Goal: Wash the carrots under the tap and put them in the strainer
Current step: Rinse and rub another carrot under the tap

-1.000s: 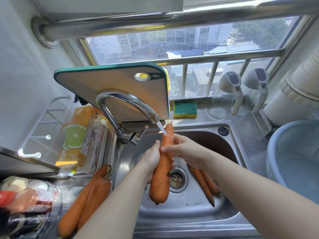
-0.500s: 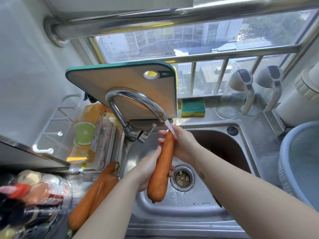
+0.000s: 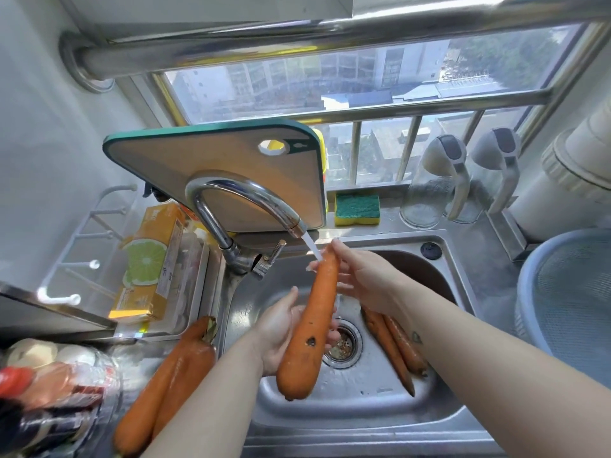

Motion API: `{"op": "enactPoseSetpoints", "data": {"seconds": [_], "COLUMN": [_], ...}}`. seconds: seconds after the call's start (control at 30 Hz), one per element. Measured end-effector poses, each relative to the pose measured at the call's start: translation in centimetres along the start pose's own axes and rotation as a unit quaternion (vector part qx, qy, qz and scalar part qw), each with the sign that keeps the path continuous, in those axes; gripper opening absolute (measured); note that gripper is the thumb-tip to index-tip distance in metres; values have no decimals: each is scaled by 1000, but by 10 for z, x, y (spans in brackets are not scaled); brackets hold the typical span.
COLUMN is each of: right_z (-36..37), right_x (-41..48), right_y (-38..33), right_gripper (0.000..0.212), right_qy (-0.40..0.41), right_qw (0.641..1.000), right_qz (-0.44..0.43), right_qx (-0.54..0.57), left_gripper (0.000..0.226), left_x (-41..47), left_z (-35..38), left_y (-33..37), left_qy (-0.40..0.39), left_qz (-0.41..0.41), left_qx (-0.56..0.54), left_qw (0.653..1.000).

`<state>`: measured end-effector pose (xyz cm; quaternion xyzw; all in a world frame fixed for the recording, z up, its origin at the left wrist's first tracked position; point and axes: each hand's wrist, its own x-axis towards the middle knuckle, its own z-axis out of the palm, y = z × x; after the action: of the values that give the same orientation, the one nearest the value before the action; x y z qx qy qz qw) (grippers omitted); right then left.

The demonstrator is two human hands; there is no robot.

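Scanning the room: I'm looking down on a steel sink (image 3: 363,404) set under a barred window (image 3: 330,77), city blocks outside, a fat steel rail (image 3: 297,38) across the top.
Backsplash: a green-edged cutting board (image 3: 224,160) leans at 11 o'clock of the basin, with a yellow-green sponge (image 3: 357,209) at 12 and two glass bottles (image 3: 433,193) at 1.
Left counter: an orange box (image 3: 148,262) with a lime picture at 9 o'clock, and two big counter carrots (image 3: 168,381) side by side at 8.
Strainer (image 3: 529,292): pale blue with a mesh inside, sitting at 3 o'clock, well apart from the hands.
Tap (image 3: 244,200): curved, and a thin water stream (image 3: 310,246) lands right on the carrot's narrow end.
Held carrot (image 3: 310,325): over the basin near the drain, slanting from 7 to 1 o'clock with its thick blunt end nearest me. It is bright orange, glossy wet, with one dark pit low on its side.
Left hand (image 3: 277,332): I see it cupping the thick half, fingers curled round behind.
Right hand (image 3: 363,279): fingers close together, wrapped on the narrow upper end.
Sink carrots (image 3: 393,345): two thin ones lie touching on the basin floor at 4 o'clock of the drain.
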<state>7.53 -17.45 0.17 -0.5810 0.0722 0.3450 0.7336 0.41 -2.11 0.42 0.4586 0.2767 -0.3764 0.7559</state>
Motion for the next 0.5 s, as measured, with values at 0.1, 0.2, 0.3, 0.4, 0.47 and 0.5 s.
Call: {"op": "enactPoseSetpoints", "data": {"seconds": [0.1,0.2,0.3,0.4,0.47,0.5], "right_z": [-3,-4,-10,-16,-19,-20], "right_x": [1,2,2,-2,-6,-7], "right_y": [-10,-18,-25,-32,-34,-35], "right_gripper": [36,40,36,32,31,30], "right_qy": [67,137,194,205,197,195], "right_qw": [996,984,973,971,973,973], "right_qz": [-39,-78,-103,-123,-118,-114], "right_qx": [-40,-76,-73,-23,24,54], "left_gripper": [60,58,31,23,19,15], "left_x": [14,28,35,44,51,53], "left_z": [8,20,33,40,43,44], "left_y": [8,23,39,48,50,51], "left_qy": [56,88,108,125,152,166], "left_qz": [40,72,70,54,58,66], "left_qx": [53,128,151,188,230,245], "left_qw": [996,985,980,973,959,953]}}
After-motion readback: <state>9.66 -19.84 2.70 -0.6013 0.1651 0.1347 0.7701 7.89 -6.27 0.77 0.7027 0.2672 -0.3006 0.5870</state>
